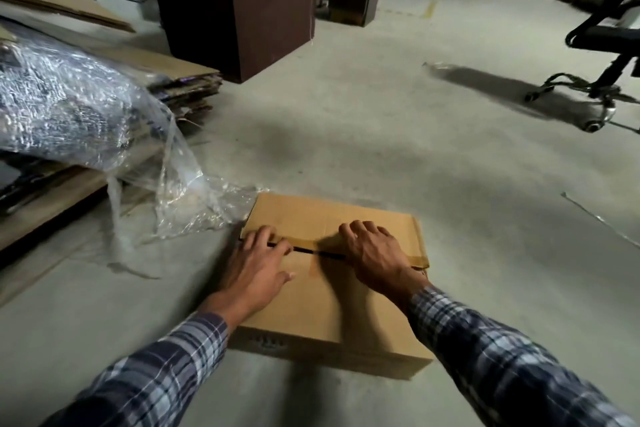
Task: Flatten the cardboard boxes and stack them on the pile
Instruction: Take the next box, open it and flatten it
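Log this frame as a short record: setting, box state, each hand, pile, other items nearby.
setting: concrete floor, indoor storage area
box: still assembled, top seam split open, brown tape partly on
left hand: fingers at the seam gap
right hand: fingers on the far flap at the seam
pile: flattened cardboard, left of box
other: plastic wrap, dark cabinet, office chair

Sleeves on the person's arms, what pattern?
Blue-grey and white plaid sleeves, clearest in the head view.

Dim indoor light falls on the grey floor (pixel 363 114), with soft dark shadow patches beyond the hands. The office chair (pixel 609 55), far right of the right hand (pixel 375 253), casts a long shadow leftward. Edges bend and blur; glare glints on plastic wrap (pixel 69 104) left of the left hand (pixel 258 263).
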Demonstrator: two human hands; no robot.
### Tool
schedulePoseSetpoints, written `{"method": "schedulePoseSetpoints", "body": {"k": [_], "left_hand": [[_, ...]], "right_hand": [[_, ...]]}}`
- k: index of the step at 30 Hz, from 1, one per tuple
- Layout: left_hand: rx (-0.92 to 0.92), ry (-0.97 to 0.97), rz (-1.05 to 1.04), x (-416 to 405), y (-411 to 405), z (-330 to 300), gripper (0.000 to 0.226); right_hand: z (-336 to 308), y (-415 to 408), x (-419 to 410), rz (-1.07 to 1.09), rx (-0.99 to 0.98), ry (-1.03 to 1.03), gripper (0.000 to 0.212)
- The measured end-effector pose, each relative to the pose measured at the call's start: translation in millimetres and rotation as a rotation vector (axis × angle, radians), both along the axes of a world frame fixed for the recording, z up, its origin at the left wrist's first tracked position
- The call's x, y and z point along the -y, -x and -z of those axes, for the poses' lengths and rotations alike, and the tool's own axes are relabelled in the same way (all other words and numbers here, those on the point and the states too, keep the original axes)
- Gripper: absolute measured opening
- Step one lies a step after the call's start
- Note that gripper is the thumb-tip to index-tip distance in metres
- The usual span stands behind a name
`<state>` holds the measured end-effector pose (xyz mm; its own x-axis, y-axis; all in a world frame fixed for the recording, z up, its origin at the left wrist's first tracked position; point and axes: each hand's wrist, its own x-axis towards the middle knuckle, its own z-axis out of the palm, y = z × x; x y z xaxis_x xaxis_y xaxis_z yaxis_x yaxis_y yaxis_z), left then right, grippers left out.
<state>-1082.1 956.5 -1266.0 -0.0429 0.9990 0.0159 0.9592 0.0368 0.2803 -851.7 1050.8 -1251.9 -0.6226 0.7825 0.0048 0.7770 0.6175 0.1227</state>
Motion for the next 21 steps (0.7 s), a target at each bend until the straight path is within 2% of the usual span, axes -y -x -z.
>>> {"method": "schedulePoseSetpoints", "body": {"k": [3,9,16,21], "left_hand": [[-0.004,-0.038,0.153,4,4,9,0.047],[-0.06,0.032,0.17,11,6,16,0.063],[-0.104,0.091,0.194,8,10,24,0.065],[-0.129,0.102,0.192,9,7,20,0.065]], "right_hand": [[6,6,-5,-0.098,0.037,-0.029,0.068],[12,27,0,-0.21,0.086,-0.077,0.06],[0,27,-2,-0.176,0.143,-0.076,0.065],[-1,3,-9,-0.245,0.201,-0.165,0.057]]}}
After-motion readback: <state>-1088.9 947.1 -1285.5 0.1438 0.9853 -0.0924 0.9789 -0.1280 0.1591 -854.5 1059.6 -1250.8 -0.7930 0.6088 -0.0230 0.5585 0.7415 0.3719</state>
